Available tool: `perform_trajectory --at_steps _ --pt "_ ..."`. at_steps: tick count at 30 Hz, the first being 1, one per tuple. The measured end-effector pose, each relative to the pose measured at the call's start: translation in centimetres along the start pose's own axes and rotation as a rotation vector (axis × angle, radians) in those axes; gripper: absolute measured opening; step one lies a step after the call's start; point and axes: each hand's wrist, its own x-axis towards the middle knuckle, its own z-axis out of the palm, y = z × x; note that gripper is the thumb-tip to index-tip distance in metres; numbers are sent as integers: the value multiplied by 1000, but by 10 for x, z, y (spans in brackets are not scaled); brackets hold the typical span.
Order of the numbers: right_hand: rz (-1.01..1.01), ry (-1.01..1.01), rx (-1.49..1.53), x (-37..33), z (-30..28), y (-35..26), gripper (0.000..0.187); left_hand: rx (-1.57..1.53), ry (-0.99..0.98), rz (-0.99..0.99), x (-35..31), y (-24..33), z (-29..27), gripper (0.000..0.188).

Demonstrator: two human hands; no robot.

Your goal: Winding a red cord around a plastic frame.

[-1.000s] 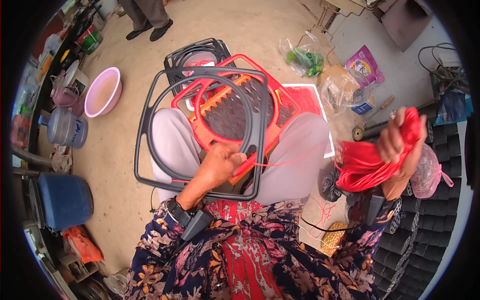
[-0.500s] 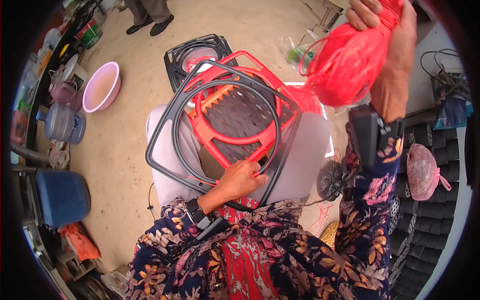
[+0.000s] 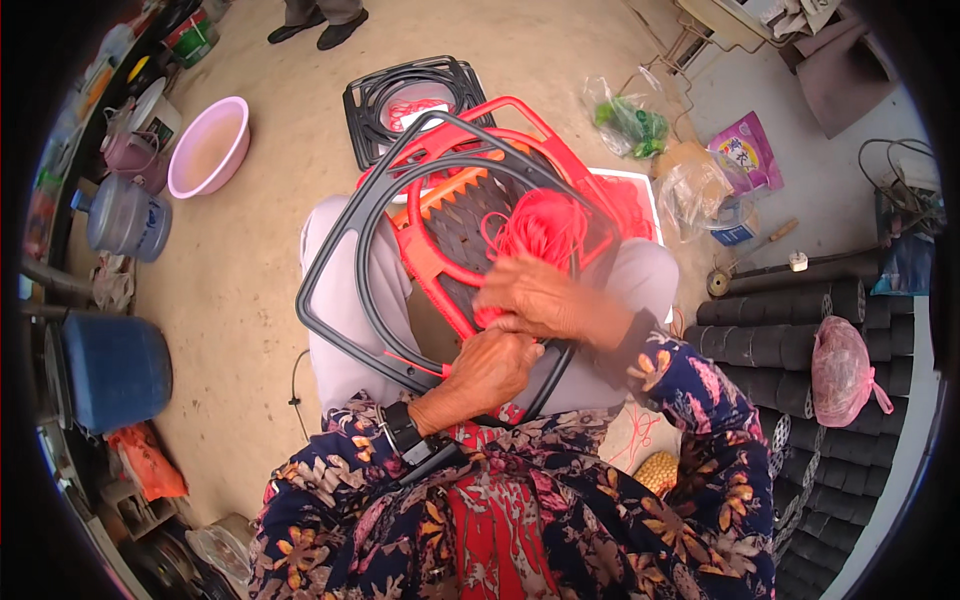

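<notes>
Head view: the dark grey frame (image 3: 347, 240) is laid tilted over the person's knees, and every place below is given from it.
Red cord bundle (image 3: 545, 225): it is seen over the right part of the dark grey frame, gripped near its lower end.
Right hand (image 3: 535, 297): it is blurred, placed over the frame's lower right part; its fingers are bent and closed around the bundle's narrow end.
Left hand (image 3: 485, 370): it is put at the frame's lower right, touching the right hand; its fingers are curled, but what is pinched cannot be told, as the tips are covered.
Red frame (image 3: 418, 258): it is seen beneath the dark grey frame, with dark mesh (image 3: 462, 235) inside.
Black frames (image 3: 362, 125): they are stacked on the floor, beyond the dark grey frame.
Pink basin (image 3: 212, 150): it is set well apart, to the frame's left.
</notes>
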Motion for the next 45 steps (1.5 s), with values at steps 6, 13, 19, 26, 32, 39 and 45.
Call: perform_trajectory --at_steps 6,13,19,26,32,39,45 --pt "419 346 742 -4 -33 -31 25 50 -176 -194 12 11 -18 29" --pt "358 277 227 -43 -22 -57 13 -84 -10 -160 41 -23 -36 27" --pt "409 -4 -198 -22 15 -63 15 -186 -8 -281 47 -35 -29 31" --pt "389 -156 -254 -11 22 -50 17 -229 34 -392 51 -58 -24 34" --pt "366 323 205 -34 -6 -48 22 -485 -57 -442 55 -51 -31 29" --pt "771 900 1528 -37 -6 -50 30 -565 -43 -482 49 -38 -23 28" --pt "720 684 931 -24 4 -66 35 -696 -111 -457 47 -17 -37 14"
